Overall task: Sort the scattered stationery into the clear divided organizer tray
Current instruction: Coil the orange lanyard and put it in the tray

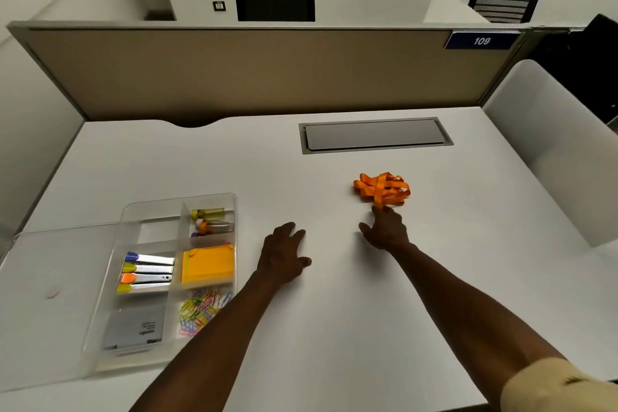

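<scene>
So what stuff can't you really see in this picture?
- Right hand fingertips: head view, hidden under the hand, so its grip on the orange bands is unclear.
- Grey box in the tray: print too small.
- Paper clips: left forearm covers some.

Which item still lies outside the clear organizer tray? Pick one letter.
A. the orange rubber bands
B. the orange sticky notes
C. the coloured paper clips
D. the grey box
A: the orange rubber bands sit in a heap on the bare desk, off to the right of the clear organizer tray, with the right hand touching their near edge; the other three already sit in tray compartments.
</scene>
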### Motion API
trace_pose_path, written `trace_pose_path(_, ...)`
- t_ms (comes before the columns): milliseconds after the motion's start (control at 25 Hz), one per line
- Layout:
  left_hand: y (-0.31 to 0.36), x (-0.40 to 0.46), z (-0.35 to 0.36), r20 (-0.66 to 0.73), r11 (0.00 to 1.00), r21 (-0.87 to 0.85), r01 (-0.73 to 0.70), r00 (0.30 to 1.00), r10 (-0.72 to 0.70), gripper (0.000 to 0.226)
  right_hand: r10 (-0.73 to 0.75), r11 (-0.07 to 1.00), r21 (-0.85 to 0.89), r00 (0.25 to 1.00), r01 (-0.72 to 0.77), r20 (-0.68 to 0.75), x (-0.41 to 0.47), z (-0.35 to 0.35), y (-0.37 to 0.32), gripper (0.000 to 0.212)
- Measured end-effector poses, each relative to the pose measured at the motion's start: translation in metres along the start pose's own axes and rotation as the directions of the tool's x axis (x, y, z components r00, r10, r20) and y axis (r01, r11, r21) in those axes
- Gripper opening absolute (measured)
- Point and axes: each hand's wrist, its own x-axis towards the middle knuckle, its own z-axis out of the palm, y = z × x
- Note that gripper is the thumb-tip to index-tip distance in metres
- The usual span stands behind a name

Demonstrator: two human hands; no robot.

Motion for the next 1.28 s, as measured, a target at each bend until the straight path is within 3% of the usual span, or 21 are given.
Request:
trace_pose_path(120, -0.002, -0.001, 0.003, 0.029, 1.000, -0.022, 0.008, 1.000, -0.007, 0.074, -0.053, 0.996, 0.071, 0.995, 0.060, -0.087, -0.004, 0.009, -0.010, 0.045)
trace_pose_path(200, -0.001, -0.003, 0.004, 0.006, 0.991, -0.130, 0.010, 1.000, -0.009, 0.066, -0.090, 0.958, 0.253, 0.980, 0.135, -0.180, -0.018, 0.010, -0.026, 0.035)
trace_pose_path(320, 0.011, -0.002, -0.005, -0.172, 0.870, -0.486, 0.076, 0.969, -0.180, 0.038, -0.137, 0.757, 0.617, 0.976, 0.215, -0.172, -0.048, -0.003, -0.061, 0.016)
trace_pose_path(400, 0.025, -0.004, -0.017, -0.093, 0.718, -0.681, 0.143, 0.956, -0.279, 0.034, -0.265, 0.590, 0.769, 0.959, 0.247, -0.105, -0.067, -0.020, -0.081, 0.018)
trace_pose_path(480, 0.035, -0.005, -0.022, -0.028, 0.679, -0.728, 0.098, 0.985, -0.172, 0.049, -0.401, 0.512, 0.819, 0.915, 0.259, -0.039, -0.080, -0.039, -0.093, 0.022)
trace_pose_path(560, 0.049, -0.008, -0.025, -0.046, 0.706, -0.708, 0.003, 0.998, -0.050, 0.054, -0.486, 0.531, 0.814, 0.872, 0.236, 0.064, -0.085, -0.054, -0.098, 0.024)
trace_pose_path(640, 0.059, -0.005, -0.022, -0.077, 0.658, -0.753, -0.026, 0.996, -0.049, 0.038, -0.500, 0.584, 0.775, 0.859, 0.240, 0.110, -0.082, -0.060, -0.094, 0.021)
trace_pose_path(680, 0.063, -0.003, -0.023, -0.085, 0.646, -0.763, -0.018, 0.994, -0.074, 0.026, -0.454, 0.614, 0.745, 0.888, 0.260, 0.064, -0.078, -0.061, -0.090, 0.020)
trace_pose_path(760, 0.061, 0.000, -0.022, -0.097, 0.630, -0.777, -0.007, 0.989, -0.109, 0.024, -0.219, 0.703, 0.665, 0.966, 0.252, -0.135, -0.056, -0.058, -0.074, 0.025)
trace_pose_path(840, 0.054, 0.005, -0.020, -0.091, 0.598, -0.801, 0.013, 0.985, -0.144, 0.028, 0.049, 0.816, 0.566, 0.962, 0.117, -0.270, -0.025, -0.058, -0.046, 0.035)
trace_pose_path(920, 0.051, 0.007, -0.021, -0.048, 0.553, -0.831, 0.064, 0.981, -0.187, 0.028, 0.114, 0.928, 0.371, 0.974, -0.035, -0.195, 0.003, -0.057, -0.014, 0.060)
trace_pose_path(1000, 0.053, 0.012, -0.024, -0.012, 0.506, -0.855, 0.111, 0.972, -0.234, 0.026, 0.032, 0.989, 0.143, 0.999, -0.026, -0.036, 0.020, -0.053, 0.007, 0.085)
trace_pose_path(1040, 0.052, 0.013, -0.025, 0.000, 0.492, -0.861, 0.128, 0.968, -0.251, 0.025, -0.028, 0.998, 0.054, 0.999, 0.027, 0.031, 0.020, -0.049, 0.010, 0.088)
trace_pose_path(1120, 0.053, 0.019, -0.025, 0.023, 0.491, -0.857, 0.158, 0.963, -0.269, 0.026, -0.085, 0.996, -0.005, 0.996, 0.086, 0.030, 0.018, -0.040, 0.011, 0.070)
trace_pose_path(1280, 0.056, 0.028, -0.022, 0.063, 0.486, -0.846, 0.218, 0.947, -0.315, 0.030, -0.037, 0.963, 0.259, 0.990, 0.072, -0.137, 0.009, -0.023, -0.003, 0.036)
